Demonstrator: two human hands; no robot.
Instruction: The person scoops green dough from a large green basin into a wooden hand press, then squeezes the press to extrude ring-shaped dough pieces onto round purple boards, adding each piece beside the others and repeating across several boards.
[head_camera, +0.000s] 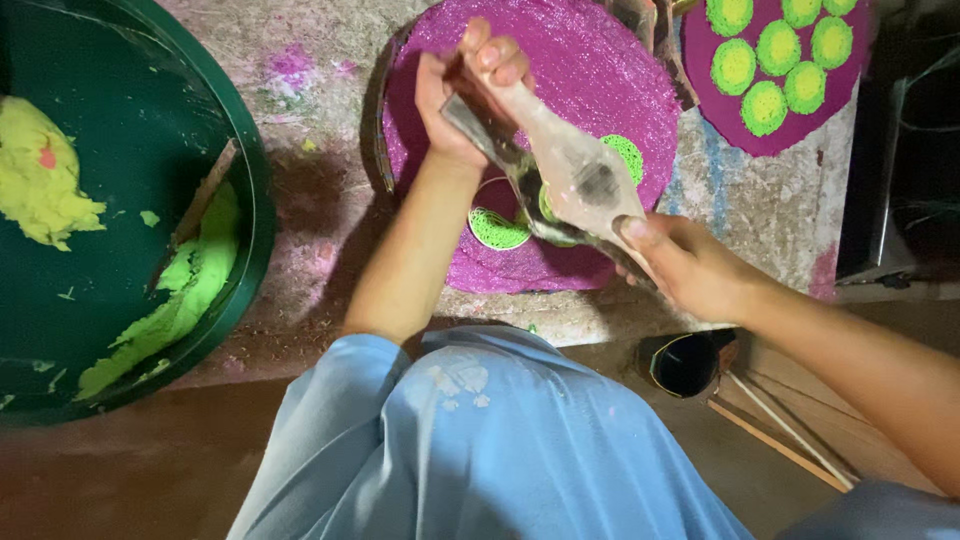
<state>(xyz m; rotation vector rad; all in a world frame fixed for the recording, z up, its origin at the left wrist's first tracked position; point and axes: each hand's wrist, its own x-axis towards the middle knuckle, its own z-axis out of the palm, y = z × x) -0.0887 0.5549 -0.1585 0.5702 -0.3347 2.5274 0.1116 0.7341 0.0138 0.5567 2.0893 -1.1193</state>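
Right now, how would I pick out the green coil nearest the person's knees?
Find the magenta round mat under both hands. On its near part lies a green coiled disc, left of the clear plastic piping bag. Unlike the filled green rounds on the far mat, it is outlined in white.

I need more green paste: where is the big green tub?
In the head view the green tub sits at the far left, beside the purple disc, left of the left hand.
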